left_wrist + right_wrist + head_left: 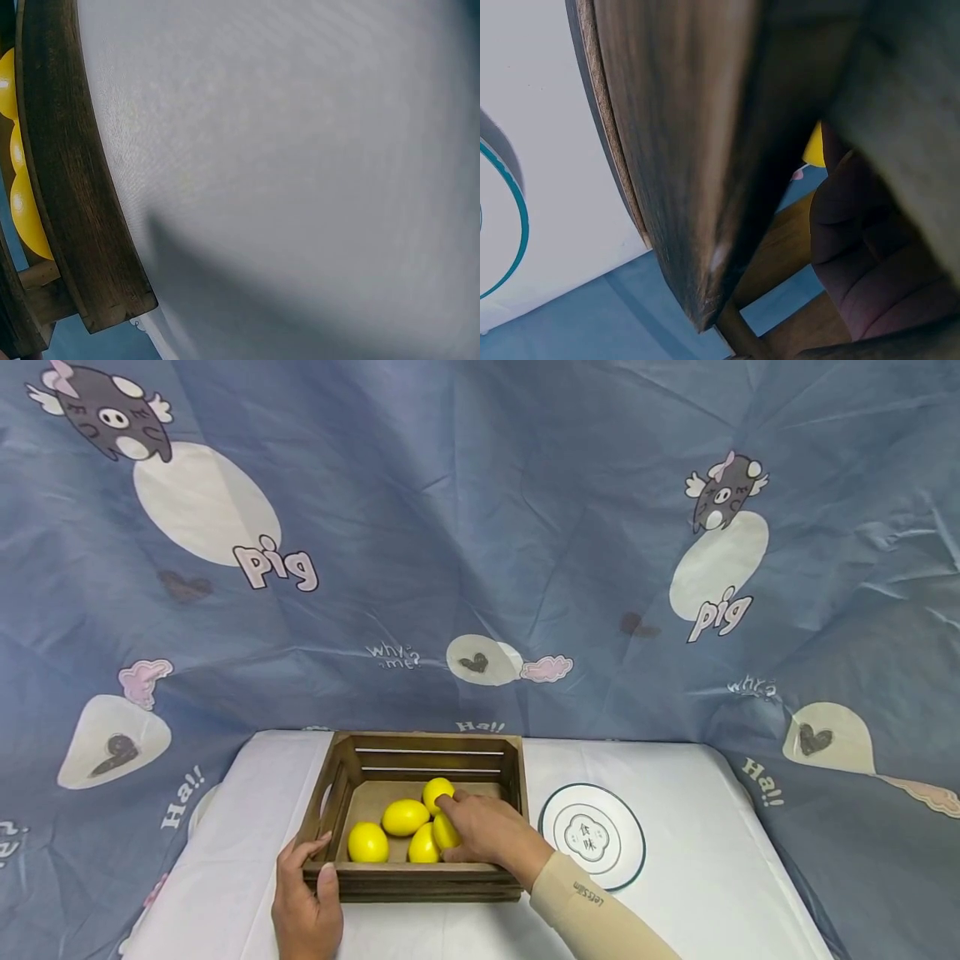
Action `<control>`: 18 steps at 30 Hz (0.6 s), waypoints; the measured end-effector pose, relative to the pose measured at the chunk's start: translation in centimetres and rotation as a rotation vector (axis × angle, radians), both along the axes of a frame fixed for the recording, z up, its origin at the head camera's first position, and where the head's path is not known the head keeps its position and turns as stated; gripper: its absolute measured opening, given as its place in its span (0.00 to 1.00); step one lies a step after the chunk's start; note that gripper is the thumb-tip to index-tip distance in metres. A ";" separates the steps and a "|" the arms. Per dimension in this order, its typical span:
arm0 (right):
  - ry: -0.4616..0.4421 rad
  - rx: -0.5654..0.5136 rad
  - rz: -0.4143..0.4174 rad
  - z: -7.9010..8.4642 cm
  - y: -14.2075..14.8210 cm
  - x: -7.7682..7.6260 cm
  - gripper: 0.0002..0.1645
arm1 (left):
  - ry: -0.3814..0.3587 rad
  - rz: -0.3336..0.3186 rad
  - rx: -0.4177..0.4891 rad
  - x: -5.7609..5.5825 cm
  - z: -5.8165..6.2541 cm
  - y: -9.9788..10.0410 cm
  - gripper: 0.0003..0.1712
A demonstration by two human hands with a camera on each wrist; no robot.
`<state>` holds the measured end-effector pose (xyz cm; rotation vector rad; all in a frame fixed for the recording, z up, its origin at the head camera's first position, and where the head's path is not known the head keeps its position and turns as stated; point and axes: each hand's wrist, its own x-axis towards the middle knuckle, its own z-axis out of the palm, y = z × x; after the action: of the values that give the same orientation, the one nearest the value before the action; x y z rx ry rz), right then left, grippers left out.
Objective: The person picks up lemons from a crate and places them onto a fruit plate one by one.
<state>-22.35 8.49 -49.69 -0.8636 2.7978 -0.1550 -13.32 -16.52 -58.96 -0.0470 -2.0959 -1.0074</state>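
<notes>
A brown wooden crate point(420, 885) with slatted sides holds several yellow lemons point(406, 817). My left hand point(306, 902) grips its front left corner, with the thumb against the front wall and the fingers at the left side. Inside the crate, my right hand point(480, 828) has its thumb and fingers around a lemon point(446, 832) at the right of the group. The palm side of that hand point(877, 247) shows dark in the right wrist view, where the held lemon is mostly hidden. Lemons point(28, 214) also peek over the crate wall point(75, 165) in the left wrist view.
A white plate point(551, 814) with a dark green rim and a printed centre lies right of the crate. Both stand on a white-covered table point(697, 860). Behind it hangs a blue cloth point(480, 527) with pig prints.
</notes>
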 end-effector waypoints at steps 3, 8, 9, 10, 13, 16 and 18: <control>0.001 -0.005 -0.002 -0.1 0.1 0.1 0.43 | -0.003 -0.004 -0.005 0.1 -0.1 0.0 0.20; 0.001 -0.014 0.000 0.0 0.0 0.1 0.43 | 0.011 -0.009 -0.004 0.0 -0.3 -0.1 0.20; 0.001 -0.016 0.000 0.0 0.0 0.1 0.43 | 0.013 -0.010 -0.004 0.0 -0.3 -0.1 0.19; 0.001 -0.017 0.001 0.1 0.0 0.1 0.43 | 0.020 -0.012 -0.004 0.0 -0.3 -0.1 0.19; 0.004 -0.020 0.001 0.1 0.1 0.1 0.43 | 0.026 -0.015 -0.005 -0.1 -0.3 -0.1 0.19; 0.005 -0.022 -0.001 0.1 0.1 0.1 0.43 | 0.016 -0.013 -0.007 0.0 -0.3 -0.1 0.19; 0.004 -0.021 -0.002 0.1 0.1 0.0 0.43 | 0.009 -0.010 -0.010 0.0 -0.1 0.0 0.19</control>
<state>-22.34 8.60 -49.58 -0.8663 2.8060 -0.1833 -13.31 -16.52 -59.10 -0.0667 -2.0948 -1.0003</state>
